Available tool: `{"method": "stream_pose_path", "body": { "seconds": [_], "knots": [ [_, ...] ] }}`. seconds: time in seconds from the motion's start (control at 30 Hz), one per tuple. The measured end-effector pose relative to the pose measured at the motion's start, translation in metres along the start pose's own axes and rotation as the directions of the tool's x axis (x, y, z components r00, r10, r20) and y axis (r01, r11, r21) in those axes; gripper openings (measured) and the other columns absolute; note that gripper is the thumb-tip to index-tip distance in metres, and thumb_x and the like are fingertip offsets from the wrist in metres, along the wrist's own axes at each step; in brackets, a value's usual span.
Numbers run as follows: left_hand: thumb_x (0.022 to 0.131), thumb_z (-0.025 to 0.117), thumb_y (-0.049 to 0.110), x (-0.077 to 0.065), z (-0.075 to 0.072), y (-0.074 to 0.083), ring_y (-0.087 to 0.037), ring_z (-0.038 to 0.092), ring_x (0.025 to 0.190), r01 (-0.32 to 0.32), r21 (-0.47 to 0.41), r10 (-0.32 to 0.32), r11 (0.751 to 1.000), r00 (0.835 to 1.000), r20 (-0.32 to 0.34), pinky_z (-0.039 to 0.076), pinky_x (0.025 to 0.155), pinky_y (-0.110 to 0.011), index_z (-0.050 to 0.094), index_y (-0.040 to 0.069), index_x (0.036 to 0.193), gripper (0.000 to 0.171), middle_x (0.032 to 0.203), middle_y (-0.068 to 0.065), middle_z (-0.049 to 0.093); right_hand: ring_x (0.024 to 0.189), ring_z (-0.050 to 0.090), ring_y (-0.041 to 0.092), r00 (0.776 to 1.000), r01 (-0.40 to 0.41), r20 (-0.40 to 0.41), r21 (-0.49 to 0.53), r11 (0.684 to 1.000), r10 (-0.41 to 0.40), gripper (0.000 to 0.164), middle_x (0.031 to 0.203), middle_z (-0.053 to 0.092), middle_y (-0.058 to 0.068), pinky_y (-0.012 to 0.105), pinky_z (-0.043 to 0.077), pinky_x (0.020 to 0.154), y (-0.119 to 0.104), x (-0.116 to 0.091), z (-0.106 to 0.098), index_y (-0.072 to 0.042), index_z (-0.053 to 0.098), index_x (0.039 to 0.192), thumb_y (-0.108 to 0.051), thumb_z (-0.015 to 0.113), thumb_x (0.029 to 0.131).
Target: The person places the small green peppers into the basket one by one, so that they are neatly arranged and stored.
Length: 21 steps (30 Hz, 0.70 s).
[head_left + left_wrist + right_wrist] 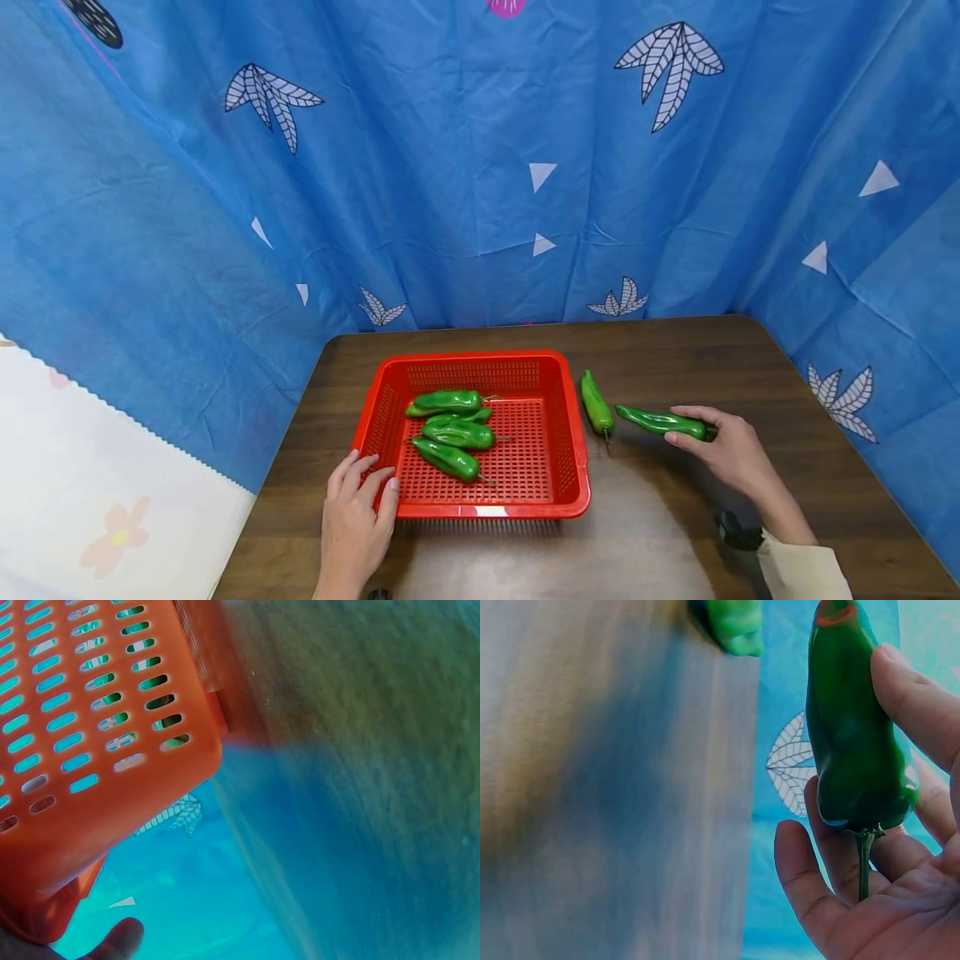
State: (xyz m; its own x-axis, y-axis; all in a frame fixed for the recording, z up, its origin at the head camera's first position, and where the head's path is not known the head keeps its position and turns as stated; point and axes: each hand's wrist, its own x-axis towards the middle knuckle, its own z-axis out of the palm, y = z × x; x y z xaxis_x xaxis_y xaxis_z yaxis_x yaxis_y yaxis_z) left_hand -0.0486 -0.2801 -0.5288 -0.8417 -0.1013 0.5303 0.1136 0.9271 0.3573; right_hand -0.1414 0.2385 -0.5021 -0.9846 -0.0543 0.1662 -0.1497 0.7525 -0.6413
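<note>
My right hand grips a green pepper between thumb and fingers, right of the basket; its stem end points toward the palm. In the right wrist view this green pepper has a reddish patch at its tip. My left hand rests at the near left corner of a red plastic basket, fingers over the rim. The left wrist view shows the thumb extended, apart from the basket's slotted wall. Several green peppers lie inside, toward the basket's left half.
Another green pepper lies on the wooden table, just outside the basket's right wall. Blue patterned curtain hangs behind and beside the table. A pale cloth with flowers hangs at the left.
</note>
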Motion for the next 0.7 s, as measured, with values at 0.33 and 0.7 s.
{"method": "stream_pose_path", "body": {
  "seconds": [0.33, 0.7],
  "knots": [
    [0.090, 0.070, 0.025, 0.000, -0.001, 0.000, -0.034, 0.044, 0.134, 0.004, -0.004, -0.004, 1.000, 1.000, 0.008, 0.037, 0.111, -0.055, 0.078, 0.007, 0.098, 0.021, 0.121, -0.014, 0.066, 0.073, 0.055, 0.008, 0.989, 0.120, -0.092, -0.012, 0.993, -0.120, 0.047, 0.113, 0.070, 0.020, 0.023, 0.047, 0.055, -0.014, 0.015, -0.009, -0.010, 0.070, 0.125, -0.035, 0.080, 0.085],
    [0.091, 0.069, 0.027, 0.000, -0.001, 0.000, -0.034, 0.044, 0.134, 0.014, 0.000, -0.014, 1.000, 1.000, 0.021, 0.037, 0.111, -0.056, 0.078, 0.008, 0.100, 0.023, 0.122, -0.013, 0.066, 0.072, 0.056, 0.013, 0.983, 0.152, -0.106, 0.000, 0.988, -0.151, 0.049, 0.111, 0.070, 0.016, 0.023, 0.047, 0.054, -0.034, 0.030, -0.013, -0.013, 0.069, 0.127, -0.037, 0.079, 0.086]
  ]
}}
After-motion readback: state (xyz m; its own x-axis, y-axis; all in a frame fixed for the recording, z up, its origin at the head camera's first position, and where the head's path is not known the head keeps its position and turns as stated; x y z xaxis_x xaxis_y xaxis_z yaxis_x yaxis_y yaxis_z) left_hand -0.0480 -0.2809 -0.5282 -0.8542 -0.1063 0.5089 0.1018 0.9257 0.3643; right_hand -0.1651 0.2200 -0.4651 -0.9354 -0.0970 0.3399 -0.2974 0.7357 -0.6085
